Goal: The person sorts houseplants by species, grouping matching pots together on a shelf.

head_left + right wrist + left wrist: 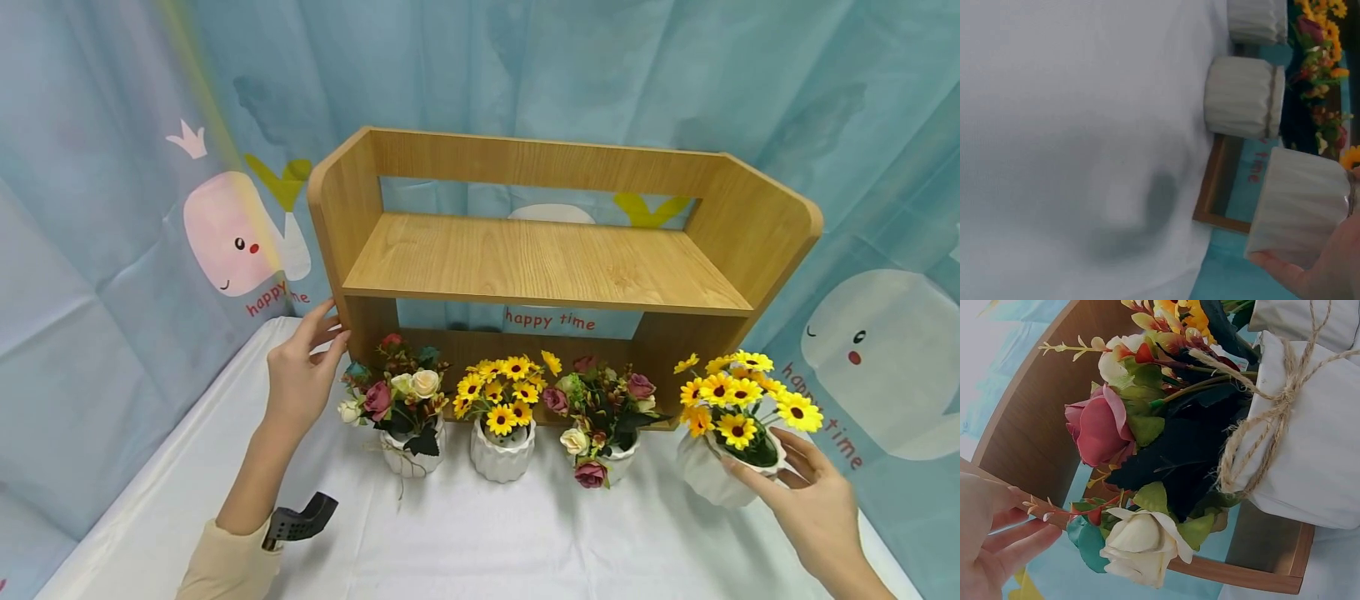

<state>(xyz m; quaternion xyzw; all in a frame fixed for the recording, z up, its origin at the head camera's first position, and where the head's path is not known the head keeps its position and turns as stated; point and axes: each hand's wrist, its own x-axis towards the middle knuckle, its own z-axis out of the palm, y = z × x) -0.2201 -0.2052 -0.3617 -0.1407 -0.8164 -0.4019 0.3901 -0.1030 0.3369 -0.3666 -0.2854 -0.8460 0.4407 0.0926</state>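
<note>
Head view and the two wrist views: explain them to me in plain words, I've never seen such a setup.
There is no robot, just a person's bare hands. The widest picture comes from a camera on the head, looking forward and down; the other two come from wrist cameras, each watching its own hand. The left hand touches the side of a wooden shelf. The right hand holds a white pot of yellow flowers. Three more flowerpots stand in a row on white cloth.

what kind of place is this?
Likely a staged tabletop set-up, though the wider room isn't shown: a cartoon-whale curtain behind, a white cloth underneath, and potted flowers by a wooden two-tier shelf.
</note>
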